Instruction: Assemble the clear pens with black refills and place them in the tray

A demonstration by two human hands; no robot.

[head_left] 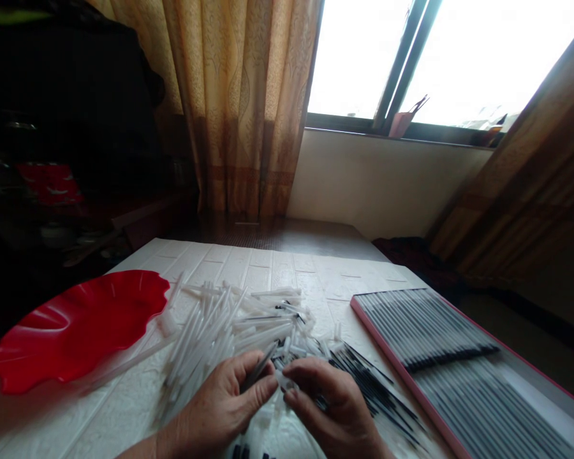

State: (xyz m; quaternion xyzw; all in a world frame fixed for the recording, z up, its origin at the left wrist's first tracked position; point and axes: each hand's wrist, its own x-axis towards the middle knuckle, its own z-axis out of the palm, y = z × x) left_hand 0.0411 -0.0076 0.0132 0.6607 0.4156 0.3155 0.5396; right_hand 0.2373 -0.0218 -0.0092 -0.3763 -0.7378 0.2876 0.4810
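Observation:
My left hand (215,401) is closed around a slim pen (262,366), its tip pointing up and away. My right hand (335,401) pinches a small translucent piece, probably a pen cap (286,381), close beside the pen's end. Just beyond both hands lies a loose heap of translucent white pen barrels (198,338). Small clear caps (299,347) are scattered among dark bits in the middle. To the right of my right hand, black pen refills (368,382) are spread in a fan. A few dark-ended pieces (242,451) show at the bottom edge, partly hidden by my hands.
At the right, a pink-edged box (382,344) holds rows of pens with black ends. A red wavy-rimmed plate (86,319) is at the left. The white brick-patterned table cover (310,268) lies under everything. Behind are a curtain (239,102) and a window.

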